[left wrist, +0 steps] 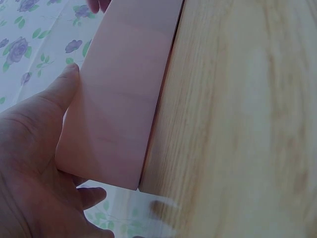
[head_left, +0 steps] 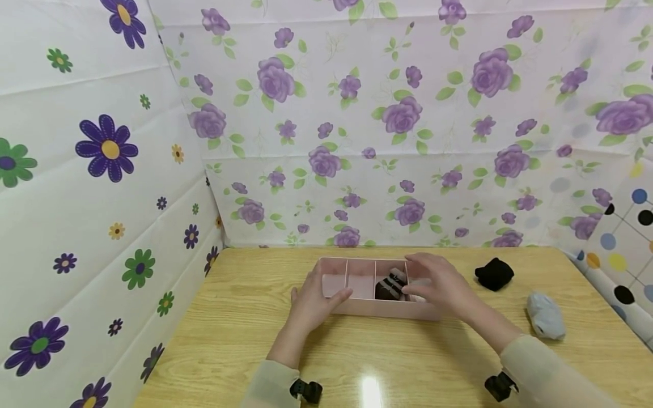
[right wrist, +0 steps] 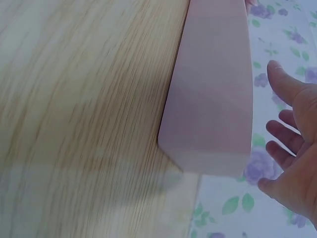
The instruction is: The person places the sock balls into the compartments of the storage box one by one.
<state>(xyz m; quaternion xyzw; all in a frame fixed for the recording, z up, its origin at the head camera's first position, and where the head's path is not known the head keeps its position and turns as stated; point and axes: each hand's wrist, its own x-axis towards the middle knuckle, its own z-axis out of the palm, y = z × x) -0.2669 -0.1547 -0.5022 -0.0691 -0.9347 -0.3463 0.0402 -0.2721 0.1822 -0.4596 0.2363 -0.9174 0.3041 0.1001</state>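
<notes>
A pink box [head_left: 382,307] with several compartments in a row stands on the table. My left hand [head_left: 312,300] is at its left end, thumb over the front rim and fingers loosely spread around the end wall. Over the right end, my right hand [head_left: 440,283] is spread with nothing held; in the right wrist view it is apart from the box. A dark bundle with grey stripes [head_left: 390,285], like a rolled sock, lies in the compartment beside its thumb. Something white [head_left: 419,288] in the rightmost compartment is partly hidden by this hand.
A black cloth bundle [head_left: 494,275] and a grey cloth bundle [head_left: 546,316] lie on the wooden table [head_left: 245,323] to the right of the box. Flower-patterned sheets [head_left: 326,130] hang behind and at the left.
</notes>
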